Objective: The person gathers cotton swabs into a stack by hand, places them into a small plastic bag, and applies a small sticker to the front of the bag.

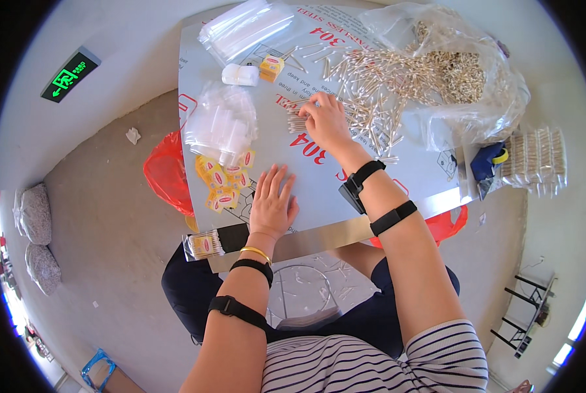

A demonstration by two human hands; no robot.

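Note:
My left hand (273,203) lies flat on the table near its front edge, fingers stretched out and holding nothing. Farther off, my right hand (327,124) bends its fingers down over a small row of cotton swabs (295,122), which it seems to grip; the fingertips are partly hidden. To the right of that hand spreads a large loose heap of cotton swabs (378,85). Yellow printed cards (222,177) lie left of my left hand, below a pile of small clear plastic bags (222,124).
A big clear bag (466,78) of swabs stands at the back right. Long clear sleeves (247,26), a white roll (240,75) and a yellow box (271,67) lie at the back left. A filled swab pack (204,245) sits at the front left edge; a blue tape dispenser (486,162) is at the right.

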